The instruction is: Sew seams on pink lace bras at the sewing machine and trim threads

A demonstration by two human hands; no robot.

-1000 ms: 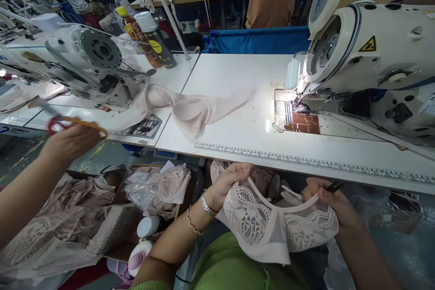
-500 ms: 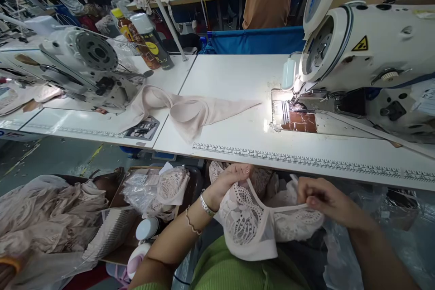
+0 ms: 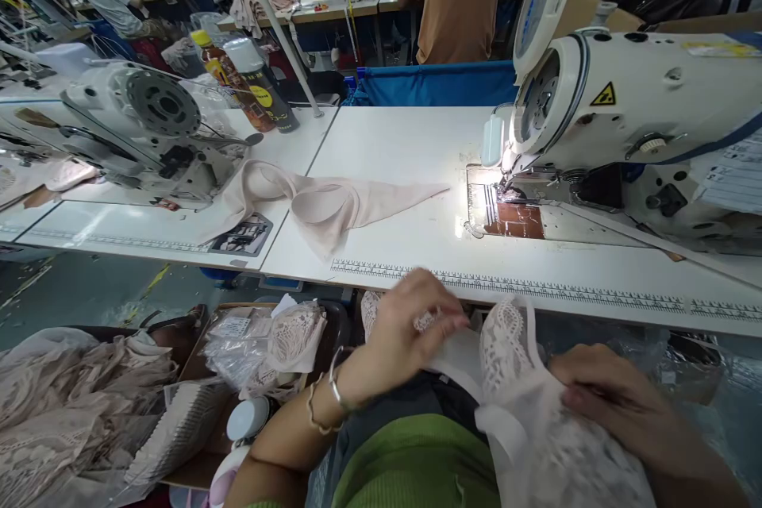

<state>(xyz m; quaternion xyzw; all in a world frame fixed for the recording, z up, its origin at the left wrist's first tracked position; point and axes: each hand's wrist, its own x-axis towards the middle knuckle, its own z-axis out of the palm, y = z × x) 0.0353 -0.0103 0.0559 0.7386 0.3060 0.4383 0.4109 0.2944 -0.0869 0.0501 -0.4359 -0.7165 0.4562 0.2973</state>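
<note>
Pale lace bra pieces (image 3: pixel 553 421) hang over my lap, below the front edge of the white table. My right hand (image 3: pixel 613 397) is closed on their upper edge, at the right. To the left, my left hand (image 3: pixel 410 333) is raised near the table edge with its fingers curled and thumb toward the index finger. Whether anything is between those fingertips is too small to tell. Pale fabric lies just behind and beneath this hand. A plain beige bra piece (image 3: pixel 357 202) lies flat on the table.
A lit sewing machine (image 3: pixel 643 103) stands at the right, another (image 3: pixel 119 119) at the left. Two bottles (image 3: pixel 255 87) lean near a pole. Below left are a box with bagged lace cups (image 3: pixel 291 333) and heaped fabric (image 3: pixel 65 405). A person (image 3: pixel 458 0) is beyond the table.
My left hand has left the lace cup and stands raised with curled fingers. My right hand has moved lower and right, and the lace pieces have swung down to the right with it.
</note>
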